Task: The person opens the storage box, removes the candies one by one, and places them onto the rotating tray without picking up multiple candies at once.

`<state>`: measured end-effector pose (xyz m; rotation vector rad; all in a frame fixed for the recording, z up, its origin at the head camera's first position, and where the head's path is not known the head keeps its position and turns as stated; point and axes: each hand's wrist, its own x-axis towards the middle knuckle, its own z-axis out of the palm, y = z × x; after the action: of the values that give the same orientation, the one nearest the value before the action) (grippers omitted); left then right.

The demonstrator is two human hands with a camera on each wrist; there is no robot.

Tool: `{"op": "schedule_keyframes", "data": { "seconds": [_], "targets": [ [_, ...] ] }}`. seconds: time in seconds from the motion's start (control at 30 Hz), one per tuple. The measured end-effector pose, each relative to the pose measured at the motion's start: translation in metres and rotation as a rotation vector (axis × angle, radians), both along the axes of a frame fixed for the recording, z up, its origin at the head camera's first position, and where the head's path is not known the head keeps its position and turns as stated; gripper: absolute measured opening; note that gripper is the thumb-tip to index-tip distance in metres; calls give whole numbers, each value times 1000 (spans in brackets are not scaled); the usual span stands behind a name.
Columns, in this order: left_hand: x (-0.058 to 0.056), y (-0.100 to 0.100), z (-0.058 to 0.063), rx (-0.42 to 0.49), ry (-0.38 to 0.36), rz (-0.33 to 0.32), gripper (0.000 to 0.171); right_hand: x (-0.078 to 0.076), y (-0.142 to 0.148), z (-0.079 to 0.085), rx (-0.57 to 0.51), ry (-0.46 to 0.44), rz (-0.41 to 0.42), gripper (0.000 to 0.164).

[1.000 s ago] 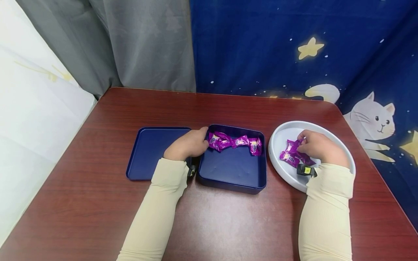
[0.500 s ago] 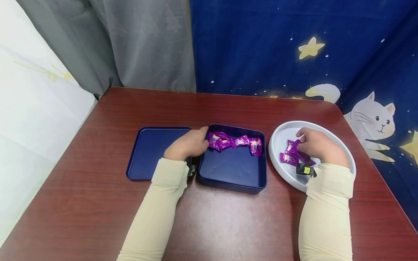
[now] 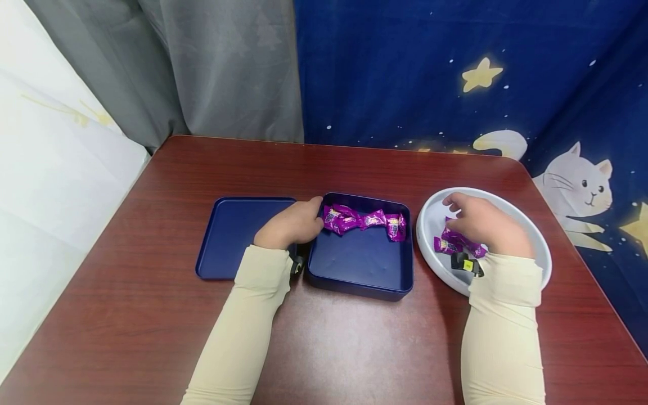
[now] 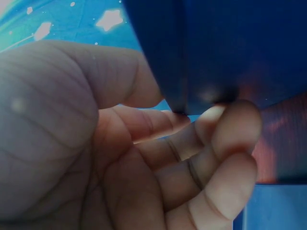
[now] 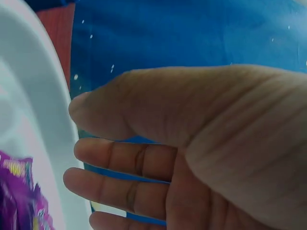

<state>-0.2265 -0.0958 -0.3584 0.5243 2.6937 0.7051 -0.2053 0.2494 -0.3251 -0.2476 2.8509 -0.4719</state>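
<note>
In the head view my left hand [image 3: 292, 225] holds the back left corner of a navy blue box [image 3: 359, 261]. The left wrist view has the thumb and curled fingers at the box's lower edge [image 4: 230, 48]. Several purple wrapped candies [image 3: 374, 219] lie along the back of the box. On the right, my right hand [image 3: 488, 225] hovers over a round white tray [image 3: 424, 236], above several more purple candies [image 3: 445, 246] that it partly hides. Its fingers are apart with nothing between them in the right wrist view, with candies [image 5: 17, 191] to their lower left.
A flat navy lid [image 3: 230, 242] lies left of the box, partly under the left forearm. Everything stands on a reddish-brown wooden table [image 3: 354, 354]. Grey [image 3: 238, 67] and starry blue curtains [image 3: 385, 67] hang behind it.
My right hand has shifted slightly left and up from the candies, and its fingers have spread. The left hand and the box have stayed put.
</note>
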Motion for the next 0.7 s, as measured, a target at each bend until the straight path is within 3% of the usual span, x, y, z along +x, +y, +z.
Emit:
{"op": "schedule_keyframes", "data": {
  "seconds": [0.7],
  "targets": [
    [1,0,0,-12,-4,3,60,6,-57,13,-11,59,105,41]
  ]
}}
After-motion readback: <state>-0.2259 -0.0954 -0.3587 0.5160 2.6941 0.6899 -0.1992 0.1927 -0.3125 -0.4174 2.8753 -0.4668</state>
